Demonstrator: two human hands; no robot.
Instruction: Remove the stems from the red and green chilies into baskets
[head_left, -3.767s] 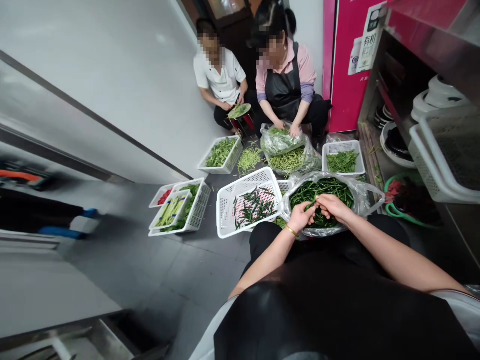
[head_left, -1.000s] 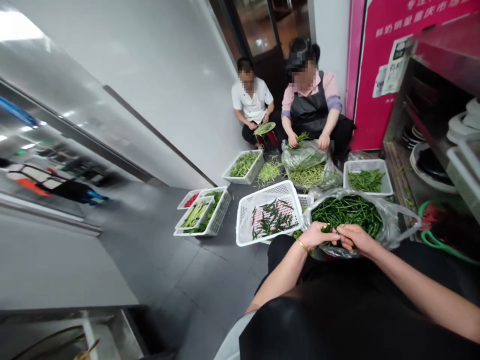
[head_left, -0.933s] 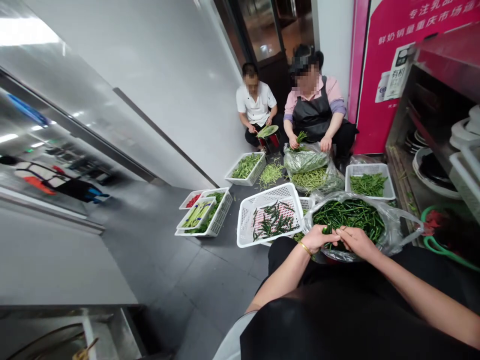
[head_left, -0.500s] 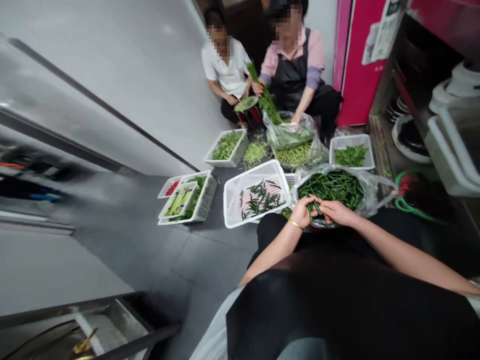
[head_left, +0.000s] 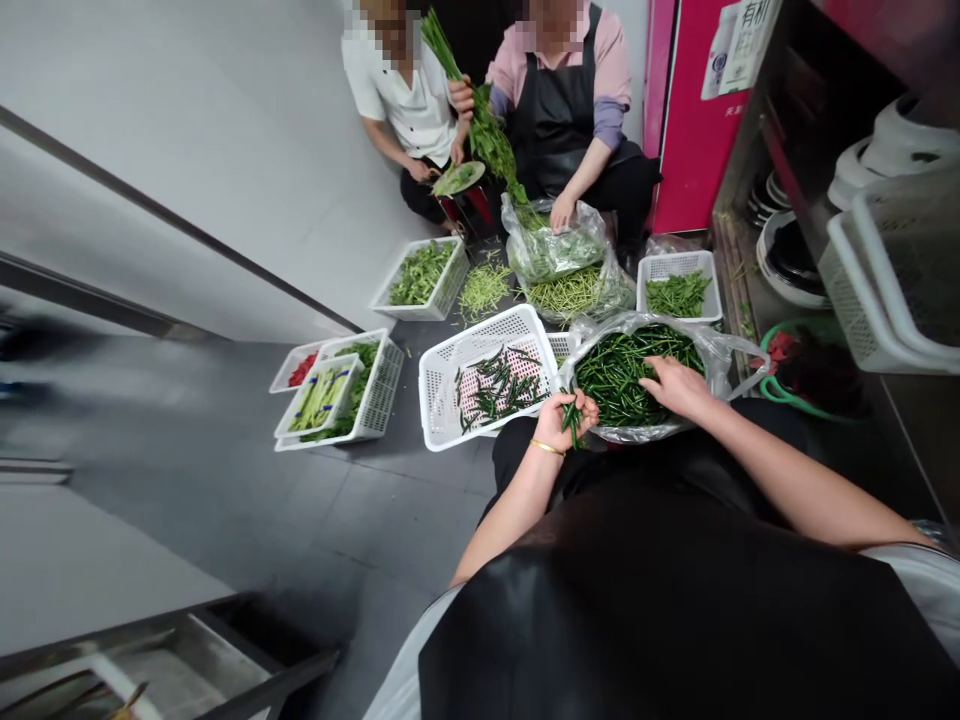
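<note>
Left hand [head_left: 556, 422] grasping slender dark-green peppers [head_left: 572, 424], right hand [head_left: 681, 388] unclenched, over similar peppers [head_left: 615, 375] in clear plastic bag [head_left: 721, 362]

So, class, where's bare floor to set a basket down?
Floor tiles between the nested white baskets and wearer's black apron are bare. Crowded: around the bag of green chillies, with the chilli basket on its left and the right hand over it.

A broad black apron [head_left: 675, 620], smooth and faintly shiny, spreads over this person's front. Light grey sleeves [head_left: 909, 578] show on both sides, leaving the forearms [head_left: 496, 530] bare. The trousers [head_left: 513, 450] are black too, and a thin gold bangle [head_left: 548, 448] sits just behind the left hand [head_left: 567, 420].
</note>
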